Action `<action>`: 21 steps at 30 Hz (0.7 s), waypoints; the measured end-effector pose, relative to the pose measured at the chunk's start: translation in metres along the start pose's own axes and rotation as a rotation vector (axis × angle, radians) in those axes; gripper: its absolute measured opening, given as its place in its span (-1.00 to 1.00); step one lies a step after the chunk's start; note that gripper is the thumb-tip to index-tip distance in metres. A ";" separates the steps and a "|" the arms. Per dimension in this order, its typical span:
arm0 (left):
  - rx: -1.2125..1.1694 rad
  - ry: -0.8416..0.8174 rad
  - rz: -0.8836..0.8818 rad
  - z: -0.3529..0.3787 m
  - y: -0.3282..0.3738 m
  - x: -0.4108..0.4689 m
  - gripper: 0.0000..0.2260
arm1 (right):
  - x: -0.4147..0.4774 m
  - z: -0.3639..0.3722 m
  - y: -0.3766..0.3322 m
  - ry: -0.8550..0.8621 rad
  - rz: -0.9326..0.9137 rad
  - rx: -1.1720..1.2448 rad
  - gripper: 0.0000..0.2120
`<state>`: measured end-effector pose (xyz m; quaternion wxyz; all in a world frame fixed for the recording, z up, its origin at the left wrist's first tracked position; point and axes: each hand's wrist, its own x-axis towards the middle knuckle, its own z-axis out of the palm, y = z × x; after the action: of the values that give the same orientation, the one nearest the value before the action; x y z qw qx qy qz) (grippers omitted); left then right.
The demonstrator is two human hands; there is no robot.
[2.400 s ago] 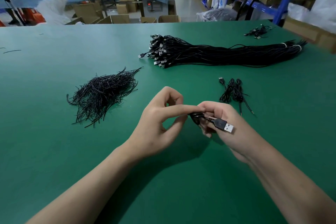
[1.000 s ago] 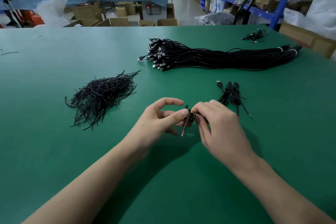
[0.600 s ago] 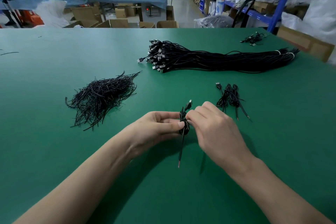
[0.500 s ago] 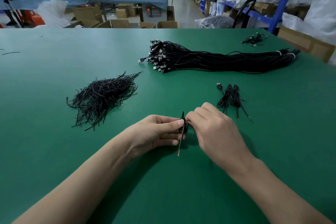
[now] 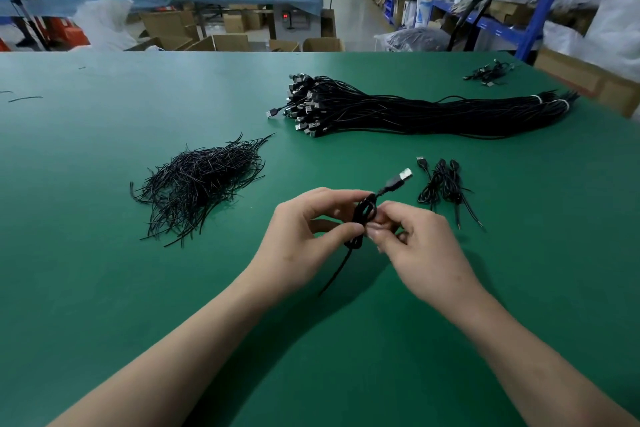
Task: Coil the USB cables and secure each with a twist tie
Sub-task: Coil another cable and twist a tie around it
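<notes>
No legible txt or nos.

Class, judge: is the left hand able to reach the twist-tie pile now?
Probably yes: only bare table separates the left hand from the twist-tie pile, though it pinches the coiled USB cable, which the right hand also holds.
</notes>
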<state>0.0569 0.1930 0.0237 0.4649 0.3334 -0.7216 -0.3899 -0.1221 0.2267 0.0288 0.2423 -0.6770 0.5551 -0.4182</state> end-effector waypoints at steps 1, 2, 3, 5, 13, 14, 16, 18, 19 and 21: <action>0.062 -0.007 0.066 -0.001 0.000 0.000 -0.66 | 0.001 -0.001 0.002 -0.030 0.052 0.078 -0.87; 0.117 -0.019 0.130 -0.002 0.001 0.000 -0.66 | 0.002 -0.002 0.003 -0.063 0.106 0.172 -0.87; 0.165 -0.035 0.190 -0.003 0.003 0.001 -0.67 | 0.001 -0.003 0.005 -0.099 0.162 0.290 -0.84; 0.257 -0.071 0.296 -0.007 0.003 0.002 -0.70 | -0.001 -0.006 0.005 -0.201 0.284 0.590 -0.85; -0.088 0.030 -0.131 0.000 -0.005 0.004 -0.65 | 0.001 0.000 0.008 -0.027 0.017 0.010 -0.90; -0.135 0.045 -0.168 0.001 -0.007 0.003 -0.65 | -0.001 0.000 0.007 0.013 -0.069 -0.114 -0.93; -0.280 0.067 -0.240 0.005 -0.010 0.003 -0.66 | -0.005 -0.001 0.004 0.062 -0.227 -0.320 -0.95; -0.387 0.071 -0.297 0.007 -0.009 0.003 -0.67 | -0.006 -0.003 0.002 0.112 -0.315 -0.449 -0.93; -0.418 0.060 -0.314 0.007 -0.008 0.003 -0.68 | -0.006 -0.004 0.000 0.140 -0.340 -0.498 -0.93; -0.449 0.013 -0.338 0.006 -0.007 0.002 -0.68 | -0.006 -0.006 -0.002 0.181 -0.384 -0.589 -0.93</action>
<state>0.0519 0.1897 0.0171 0.4600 0.3400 -0.5485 -0.6099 -0.1259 0.2336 0.0317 -0.0964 -0.7699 0.5336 -0.3364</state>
